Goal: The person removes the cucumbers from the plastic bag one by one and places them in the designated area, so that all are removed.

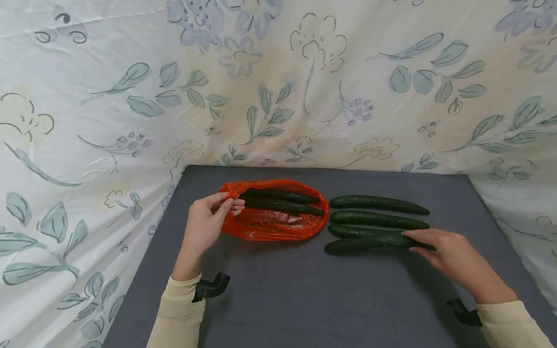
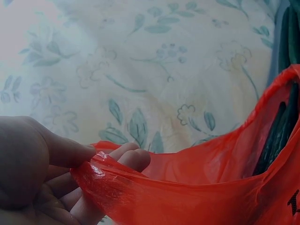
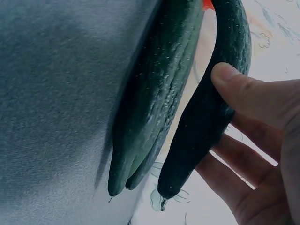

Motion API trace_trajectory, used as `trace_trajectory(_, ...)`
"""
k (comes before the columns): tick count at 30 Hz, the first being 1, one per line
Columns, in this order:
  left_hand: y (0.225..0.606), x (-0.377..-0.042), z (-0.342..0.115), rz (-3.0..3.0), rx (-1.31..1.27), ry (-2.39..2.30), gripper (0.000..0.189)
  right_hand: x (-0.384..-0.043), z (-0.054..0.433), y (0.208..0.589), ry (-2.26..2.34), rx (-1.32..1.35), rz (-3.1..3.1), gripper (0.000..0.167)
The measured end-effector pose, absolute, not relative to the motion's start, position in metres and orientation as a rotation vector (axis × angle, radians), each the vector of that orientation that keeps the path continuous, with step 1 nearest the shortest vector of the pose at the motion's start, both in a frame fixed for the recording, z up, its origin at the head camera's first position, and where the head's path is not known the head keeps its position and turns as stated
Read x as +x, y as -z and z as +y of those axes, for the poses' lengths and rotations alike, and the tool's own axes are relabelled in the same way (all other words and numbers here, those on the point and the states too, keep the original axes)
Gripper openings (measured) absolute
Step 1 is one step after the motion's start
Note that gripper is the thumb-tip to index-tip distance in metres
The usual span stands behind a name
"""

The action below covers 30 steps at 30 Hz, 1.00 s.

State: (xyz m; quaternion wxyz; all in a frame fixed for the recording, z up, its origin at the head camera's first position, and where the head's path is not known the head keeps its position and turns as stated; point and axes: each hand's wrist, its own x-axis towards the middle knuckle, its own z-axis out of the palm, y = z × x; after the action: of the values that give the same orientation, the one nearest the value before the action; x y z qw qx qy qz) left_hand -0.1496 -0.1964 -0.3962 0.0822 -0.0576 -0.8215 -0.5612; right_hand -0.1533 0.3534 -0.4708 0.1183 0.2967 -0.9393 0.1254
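My left hand (image 1: pixel 205 223) pinches the left rim of a red plastic bag (image 1: pixel 265 232) between thumb and fingers. In the left wrist view, the bag's edge (image 2: pixel 211 190) stretches away from the fingertips, its mouth spread wide. Two dark green cucumbers (image 1: pixel 283 206) lie inside the bag. On the right, my right hand (image 1: pixel 454 253) grips the near end of a cucumber (image 1: pixel 370 243). The right wrist view shows this held cucumber (image 3: pixel 199 122) with the thumb on one side and fingers behind, a gap separating it from the cucumbers (image 3: pixel 154 98) lying beside it.
Three more cucumbers lie side by side right of the bag: a far one (image 1: pixel 378 203), a middle one (image 1: pixel 378 219) and a near one (image 1: pixel 348 229) partly hidden under the held one. A dark grey table (image 1: pixel 278 295) bears everything. Flowered cloth (image 1: pixel 278 87) hangs behind and beside it.
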Motion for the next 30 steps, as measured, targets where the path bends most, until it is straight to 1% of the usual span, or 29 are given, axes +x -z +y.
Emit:
trace_trajectory(10,0.397,-0.149,-0.197,-2.446,-0.170,1.692,0.029,-0.150,0.359,0.481,-0.329,0.819,-2.779,0.051)
trace_trajectory(18,0.399,-0.150,-0.197,-2.448,-0.164,1.690,0.031,-0.151,0.361,0.492,-0.307,0.751,-2.984,0.046)
trace_trajectory(30,0.400,-0.150,-0.198,-2.431,-0.182,1.696,0.031,-0.155,0.361,0.502,-0.345,0.720,-3.047,0.041)
